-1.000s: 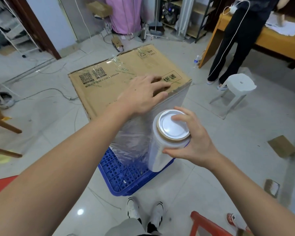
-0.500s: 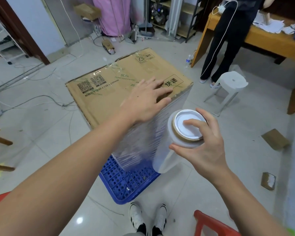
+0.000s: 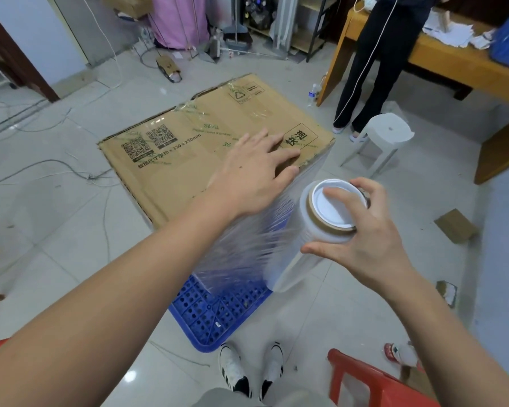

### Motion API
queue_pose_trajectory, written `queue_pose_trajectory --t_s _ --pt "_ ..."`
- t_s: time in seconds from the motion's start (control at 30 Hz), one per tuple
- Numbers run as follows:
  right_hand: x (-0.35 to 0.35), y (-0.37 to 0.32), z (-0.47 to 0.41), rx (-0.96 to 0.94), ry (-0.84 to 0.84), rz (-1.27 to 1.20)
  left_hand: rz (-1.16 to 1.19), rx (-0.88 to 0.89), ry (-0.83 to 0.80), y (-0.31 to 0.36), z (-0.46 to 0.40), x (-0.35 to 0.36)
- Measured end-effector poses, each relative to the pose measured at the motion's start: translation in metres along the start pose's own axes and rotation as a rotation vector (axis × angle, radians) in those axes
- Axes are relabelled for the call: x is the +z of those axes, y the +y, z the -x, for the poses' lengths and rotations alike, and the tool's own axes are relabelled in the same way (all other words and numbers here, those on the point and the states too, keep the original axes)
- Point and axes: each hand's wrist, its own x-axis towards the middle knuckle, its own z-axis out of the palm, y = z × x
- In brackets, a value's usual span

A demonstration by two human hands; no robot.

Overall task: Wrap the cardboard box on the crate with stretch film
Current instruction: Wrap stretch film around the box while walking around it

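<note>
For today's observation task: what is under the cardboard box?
A blue perforated crate shows beneath the cardboard box, jutting out at the near corner. The rest of the crate is covered by the box and stretch film.

**Bright, even light — motion blur on the film**

Soft indoor light floods the room, no harsh shadows anywhere. A small white glare spot shines on the glossy floor tile (image 3: 129,376) at lower left (an overhead lamp, reflected). The stretch film (image 3: 247,248) sparkles with streaky highlights and smears into blur — the roll (image 3: 312,242) below its cap is soft too. The left hand (image 3: 253,171) throws a faint shadow on the cardboard box (image 3: 182,160), whose print reads sharp. Wide-angle distortion bends the forearms and stretches the frame's edges; far corners go slightly soft.
</note>
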Motion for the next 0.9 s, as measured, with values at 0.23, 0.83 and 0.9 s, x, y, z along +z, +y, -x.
queue_pose_trajectory --t_s 0.23,0.83,0.9 --pt "-0.023 0.023 -0.026 -0.254 -0.397 0.069 -0.068 0.012 -0.069 0.004 0.0 0.0" --pt "-0.003 0.065 -0.068 -0.577 -0.465 -0.427 -0.169 -0.157 -0.107 0.025 -0.037 0.002" --pt "-0.004 0.067 -0.064 -0.555 -0.457 -0.454 -0.199 -0.146 -0.127 0.023 -0.035 0.001"
